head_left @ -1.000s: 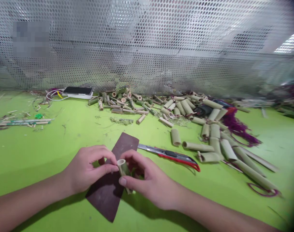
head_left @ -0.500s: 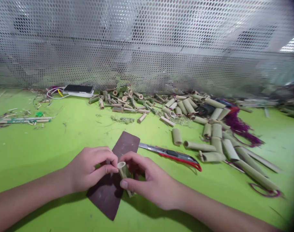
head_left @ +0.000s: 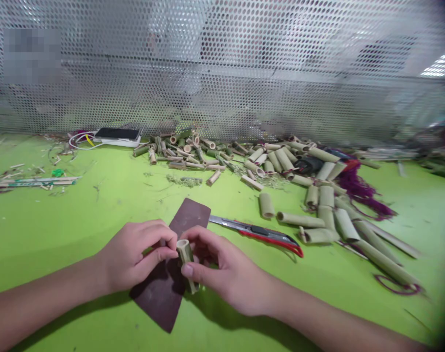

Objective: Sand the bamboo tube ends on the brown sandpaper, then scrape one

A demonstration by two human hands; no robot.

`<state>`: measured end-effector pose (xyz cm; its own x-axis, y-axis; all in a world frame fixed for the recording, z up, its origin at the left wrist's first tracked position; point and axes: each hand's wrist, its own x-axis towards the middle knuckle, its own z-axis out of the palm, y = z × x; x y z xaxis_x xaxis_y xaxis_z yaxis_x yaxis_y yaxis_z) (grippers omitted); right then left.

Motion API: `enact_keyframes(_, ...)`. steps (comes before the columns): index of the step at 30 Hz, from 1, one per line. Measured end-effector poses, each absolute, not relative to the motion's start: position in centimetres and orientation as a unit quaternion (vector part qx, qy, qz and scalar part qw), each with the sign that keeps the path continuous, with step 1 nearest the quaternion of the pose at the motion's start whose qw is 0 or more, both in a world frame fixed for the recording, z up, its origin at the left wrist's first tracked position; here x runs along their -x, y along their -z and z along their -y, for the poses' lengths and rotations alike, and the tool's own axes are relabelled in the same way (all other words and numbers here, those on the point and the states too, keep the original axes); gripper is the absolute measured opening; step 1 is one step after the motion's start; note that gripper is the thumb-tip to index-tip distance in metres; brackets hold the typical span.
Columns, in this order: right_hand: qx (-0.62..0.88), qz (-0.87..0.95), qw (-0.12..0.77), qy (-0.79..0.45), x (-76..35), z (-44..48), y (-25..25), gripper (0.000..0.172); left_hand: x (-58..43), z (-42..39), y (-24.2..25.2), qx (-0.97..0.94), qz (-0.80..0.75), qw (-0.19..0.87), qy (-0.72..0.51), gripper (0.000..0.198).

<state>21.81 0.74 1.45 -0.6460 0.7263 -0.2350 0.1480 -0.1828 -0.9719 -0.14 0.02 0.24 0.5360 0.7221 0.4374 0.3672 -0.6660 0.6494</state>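
A short hollow bamboo tube (head_left: pixel 185 254) stands tilted between my hands, its open end facing up. My right hand (head_left: pixel 222 274) grips it with the thumb in front and the fingers behind. At its upper left rim, the thumb and forefinger of my left hand (head_left: pixel 141 254) are pinched together against the tube. Anything small between those fingertips is hidden. Under both hands lies a dark brown sheet (head_left: pixel 163 298), which looks like sandpaper. A red and black utility knife (head_left: pixel 259 232) rests to the right, blade out, its tip at the sheet's edge.
Many cut bamboo pieces (head_left: pixel 281 159) are heaped along the back and right of the green table (head_left: pixel 97 322), beside purple string (head_left: pixel 354 193). A phone (head_left: pixel 117 134) on a white box with a cable lies at the back left. Perforated metal mesh (head_left: pixel 222 73) rises behind.
The bamboo tube has turned slightly in my right hand and stands a little more upright, its rim slightly higher. My left hand stays pinched at the rim. The view shifted slightly.
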Motion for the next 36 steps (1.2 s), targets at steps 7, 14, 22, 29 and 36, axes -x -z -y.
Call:
enact_keyframes(7, 0.362, 0.601, 0.219, -0.678, -21.9, -0.8, -1.3, 0.045, 0.1, -0.2, 0.1, -0.84, -0.324, 0.25, -0.356, 0.013)
enact_keyframes(14, 0.377, 0.567, 0.241, -0.692, -21.8, -1.0, -1.2, 0.048, 0.2, -0.3, 0.3, -0.845, -0.331, 0.237, -0.348, 0.014)
enact_keyframes(22, 0.36, 0.558, 0.265, -0.699, -22.8, -2.3, -0.4, 0.038, 1.8, -1.3, -0.4, -0.766, -0.438, 0.308, -0.355, 0.027)
enact_keyframes(29, 0.345, 0.549, 0.26, -0.716, -22.9, -2.2, -0.7, 0.036, 5.0, -5.2, -0.5, -0.637, -0.626, 0.217, -0.395, 0.022)
enact_keyframes(36, 0.352, 0.567, 0.233, -0.707, -22.8, -1.7, -0.8, 0.04, 2.7, -3.1, -0.4, -0.726, -0.538, 0.212, -0.372, 0.026)
